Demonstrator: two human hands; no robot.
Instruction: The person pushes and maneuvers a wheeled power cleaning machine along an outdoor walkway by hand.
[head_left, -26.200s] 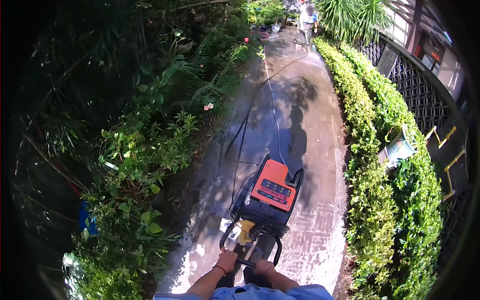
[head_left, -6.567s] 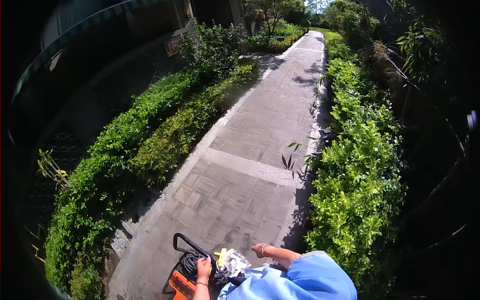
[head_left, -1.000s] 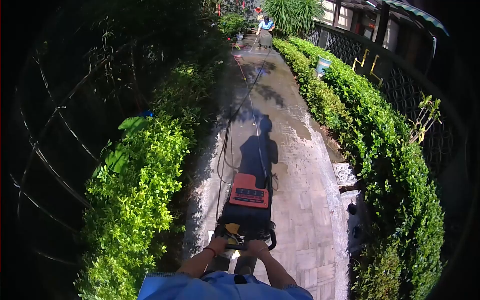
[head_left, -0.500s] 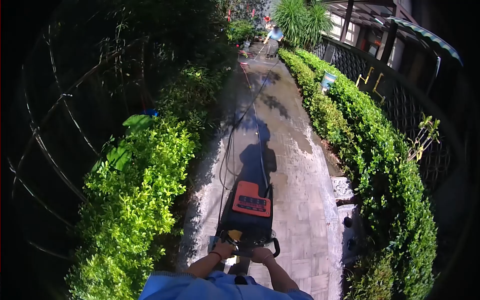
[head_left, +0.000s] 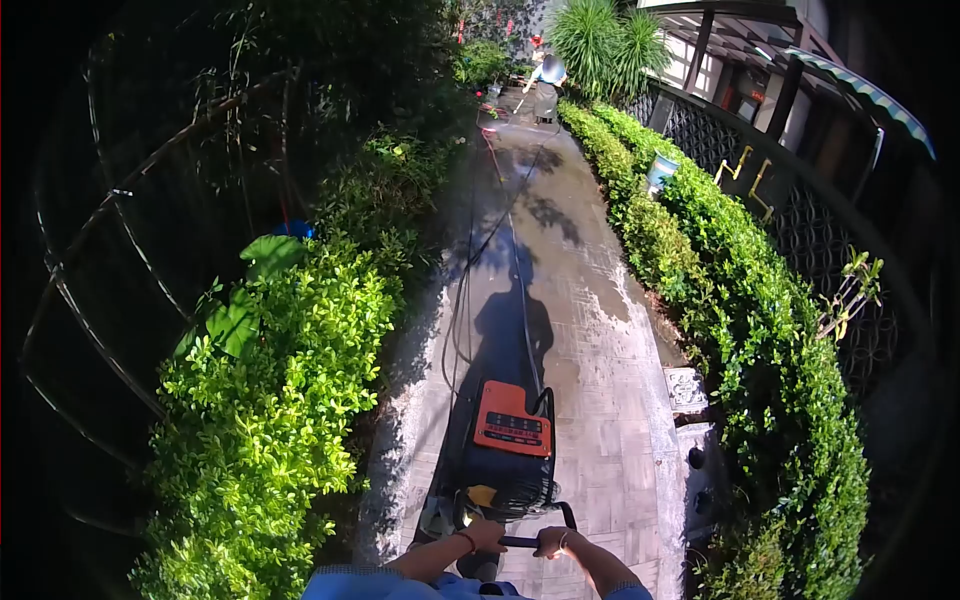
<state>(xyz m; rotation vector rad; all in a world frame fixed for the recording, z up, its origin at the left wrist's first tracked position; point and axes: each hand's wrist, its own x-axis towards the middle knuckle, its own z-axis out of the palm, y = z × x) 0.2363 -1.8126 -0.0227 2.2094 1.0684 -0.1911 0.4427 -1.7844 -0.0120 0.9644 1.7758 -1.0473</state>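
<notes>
A black machine on a cart, which looks like a pressure washer (head_left: 512, 418) with an orange-red top panel, stands on the paved path in front of me. Its black handle bar (head_left: 519, 542) crosses low in the view, close to my body. My left hand (head_left: 487, 535), with a red band at the wrist, is wrapped round the bar's left part. On the bar's right end my right hand (head_left: 550, 541) is closed too, a pale band on that wrist. Dark hoses (head_left: 468, 290) run from near the machine up the path. Its wheels are hidden.
A leafy hedge (head_left: 270, 420) lines the left side, and another hedge (head_left: 750, 300) the right. Far up the wet path (head_left: 590, 390), a person (head_left: 546, 90) holds a long wand. A patterned drain cover (head_left: 686, 390) lies at the right edge. A bucket (head_left: 661, 172) stands in the right hedge.
Both my hands and the handle bar have come lower in view and shifted right. The machine's orange-red panel also sits lower and slightly right. The far person's posture has changed slightly.
</notes>
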